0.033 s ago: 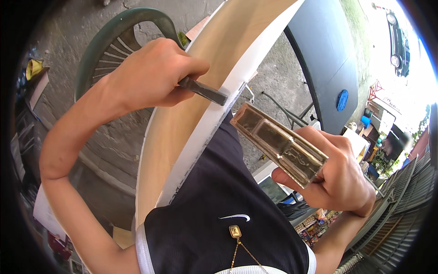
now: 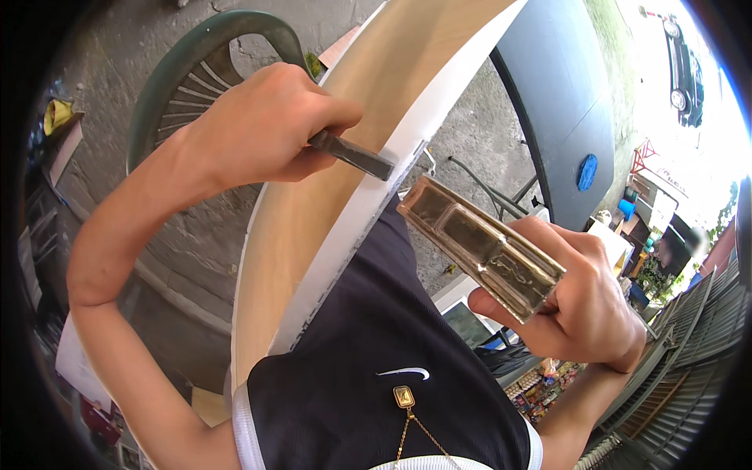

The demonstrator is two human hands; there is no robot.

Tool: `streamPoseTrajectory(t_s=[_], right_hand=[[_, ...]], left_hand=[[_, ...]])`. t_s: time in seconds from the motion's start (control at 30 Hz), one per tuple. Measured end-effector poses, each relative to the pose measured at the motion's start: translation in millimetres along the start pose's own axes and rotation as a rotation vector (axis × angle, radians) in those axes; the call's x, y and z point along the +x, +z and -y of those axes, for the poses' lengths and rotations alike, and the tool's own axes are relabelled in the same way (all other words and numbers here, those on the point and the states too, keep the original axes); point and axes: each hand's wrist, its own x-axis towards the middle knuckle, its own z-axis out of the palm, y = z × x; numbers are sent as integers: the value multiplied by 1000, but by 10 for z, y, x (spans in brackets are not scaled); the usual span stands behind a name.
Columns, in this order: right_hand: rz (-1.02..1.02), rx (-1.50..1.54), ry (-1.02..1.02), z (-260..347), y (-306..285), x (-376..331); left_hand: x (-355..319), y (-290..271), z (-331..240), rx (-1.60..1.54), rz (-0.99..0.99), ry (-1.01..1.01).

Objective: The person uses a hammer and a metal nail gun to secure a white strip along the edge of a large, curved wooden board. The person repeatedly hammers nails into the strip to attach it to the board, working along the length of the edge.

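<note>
A curved wooden panel [image 2: 376, 102] with a white covering folded over its edge [image 2: 329, 254] slants across my lap, and dark staple-like marks line that edge. My left hand [image 2: 266, 129] is closed around a dark flat metal bar [image 2: 360, 157], whose tip lies over the white edge; its other end is hidden in my fist. On the right, my right hand [image 2: 576, 294] grips a shiny metal staple gun [image 2: 482, 247]. The staple gun's front end points toward the white edge, a small gap away. My fingers hide its handle.
A green plastic chair [image 2: 149, 102] stands at the upper left on the concrete floor [image 2: 204, 251]. Beyond the panel is a grey tabletop [image 2: 548, 102] with a blue oval object [image 2: 587, 172] and metal legs. Corrugated metal sheeting [image 2: 689, 360] rises at the right.
Both hands and their tools have shifted very slightly right in the picture, along with the panel. Both grips are the same.
</note>
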Motion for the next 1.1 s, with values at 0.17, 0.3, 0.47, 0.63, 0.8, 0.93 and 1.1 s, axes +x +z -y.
streamPoseTrajectory(t_s=[0.17, 0.3, 0.47, 0.63, 0.8, 0.93, 1.1], right_hand=[[49, -17, 13, 17, -46, 10], [52, -45, 6, 28, -61, 18], [58, -59, 13, 81, -98, 63], [54, -88, 3, 90, -95, 80], [49, -124, 19, 110, -80, 75], [85, -155, 53, 153, -119, 140], [112, -294, -5, 87, -92, 143]], left_hand=[[18, 96, -5, -49, -53, 19], [27, 125, -6, -58, -73, 38], [31, 135, -2, -60, -77, 48], [33, 133, -5, -69, -74, 36], [20, 133, -16, -69, -65, 27], [6, 154, -20, -70, -73, 7], [20, 126, -30, -84, -41, 8]])
